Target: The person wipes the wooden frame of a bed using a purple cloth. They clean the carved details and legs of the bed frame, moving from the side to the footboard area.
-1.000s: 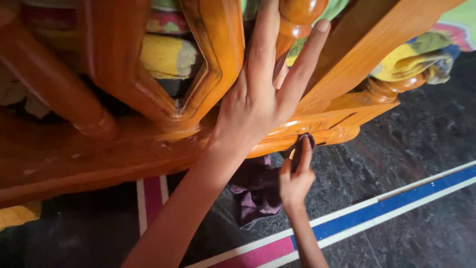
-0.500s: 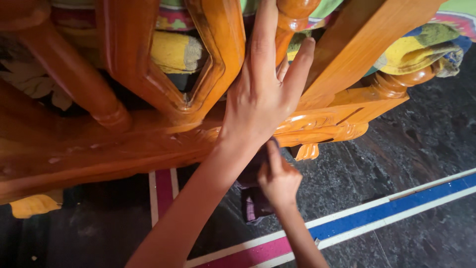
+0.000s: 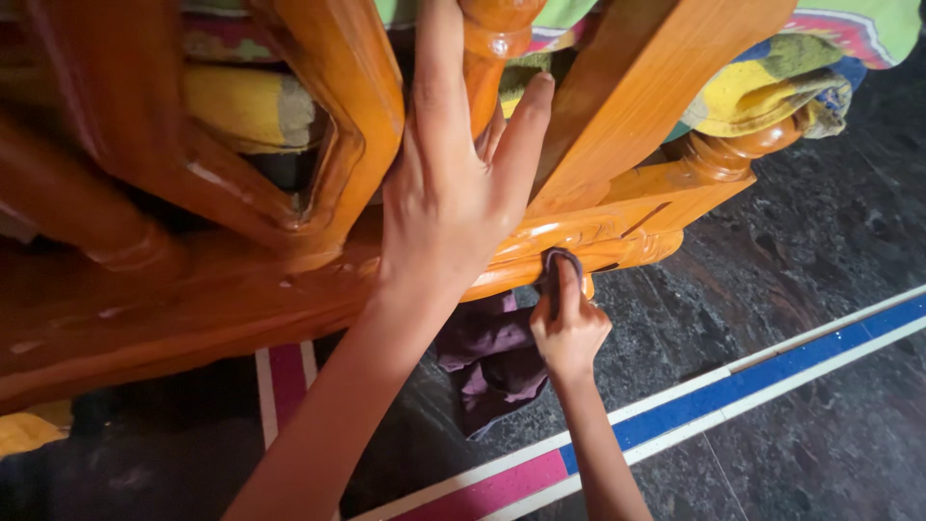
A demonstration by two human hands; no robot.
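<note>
Left hand [image 3: 449,193] lies flat, fingers spread, braced on the orange wooden frame [image 3: 617,227]; right hand [image 3: 567,328] pinches a dark purple cloth [image 3: 492,352], forefinger pressing it against the frame's carved lower edge.

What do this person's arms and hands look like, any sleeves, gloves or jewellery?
Both arms are bare up to the picture's edge: no sleeves show. The left hand and right hand wear no gloves, and no rings, bracelets or watch are visible. Fingernails look short and unpainted.

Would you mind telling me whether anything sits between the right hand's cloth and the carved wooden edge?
Nothing visible does: the right hand presses the purple cloth straight against the carved wooden edge.
</note>
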